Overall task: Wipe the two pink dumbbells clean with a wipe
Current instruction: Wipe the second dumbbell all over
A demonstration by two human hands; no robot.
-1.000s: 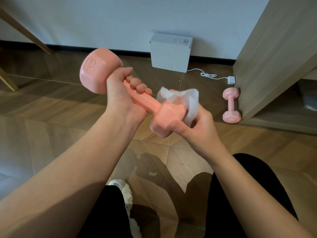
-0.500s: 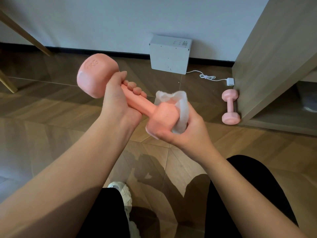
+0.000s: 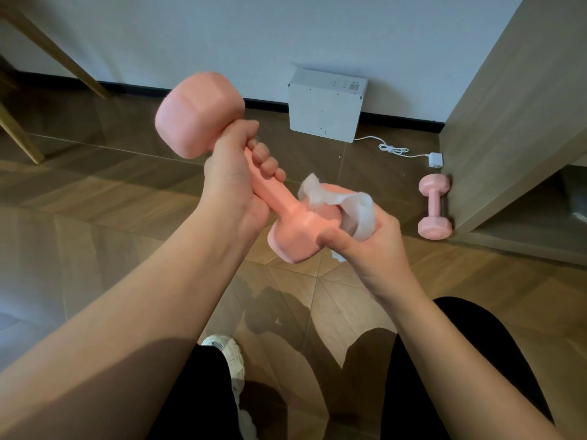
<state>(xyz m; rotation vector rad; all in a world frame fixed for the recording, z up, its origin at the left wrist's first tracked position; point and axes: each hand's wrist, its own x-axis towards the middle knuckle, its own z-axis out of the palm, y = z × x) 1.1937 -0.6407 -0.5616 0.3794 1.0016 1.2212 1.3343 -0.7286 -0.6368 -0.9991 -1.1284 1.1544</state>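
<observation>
My left hand [image 3: 236,182] grips the handle of a pink dumbbell [image 3: 200,114], held up in the air and tilted, its far head up left and its near head down right. A white wipe [image 3: 355,206] is draped over the near head. My right hand [image 3: 371,246] holds the wipe against that head, thumb on its near face and fingers curled behind it. A second pink dumbbell [image 3: 433,206] lies on the floor at the right, next to a wooden cabinet.
The wooden cabinet [image 3: 514,122] stands at the right. A white box [image 3: 325,108] leans on the wall, its cable and plug [image 3: 435,160] on the wood floor. Slanted wooden legs [image 3: 47,49] stand far left. My legs and a white shoe [image 3: 228,354] are below.
The held dumbbell has turned in my hands and shifted slightly. My right hand has slid the wipe round the near head.
</observation>
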